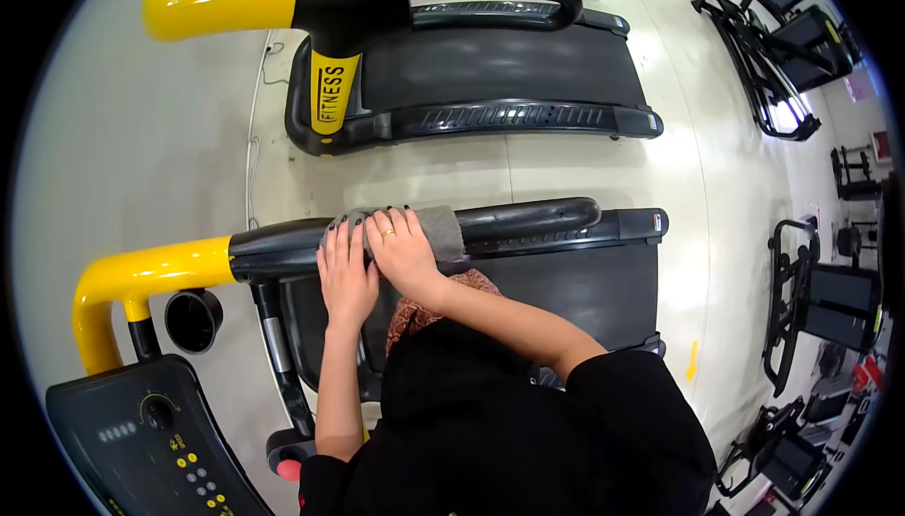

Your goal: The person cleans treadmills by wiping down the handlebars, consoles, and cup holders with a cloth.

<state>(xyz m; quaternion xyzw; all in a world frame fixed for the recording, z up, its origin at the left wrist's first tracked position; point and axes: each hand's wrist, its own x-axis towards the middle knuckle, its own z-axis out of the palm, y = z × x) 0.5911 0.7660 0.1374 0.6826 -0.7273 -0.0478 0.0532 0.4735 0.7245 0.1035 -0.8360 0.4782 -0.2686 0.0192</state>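
A grey cloth (441, 231) lies over the black handrail (528, 219) of the nearest treadmill. My left hand (347, 276) rests on the cloth's left part, its fingers stretched over the rail. Just to the right, touching it, my right hand (403, 250) lies on the same cloth with its fingers extended and a ring on one finger. Both hands press from above; their palms and the cloth beneath them are hidden.
The yellow frame (160, 266) joins the handrail on the left, near a black cup holder (193, 320) and a control console (156, 431). Another treadmill (490, 68) stands beyond the rail. More gym machines (834, 304) line the right side.
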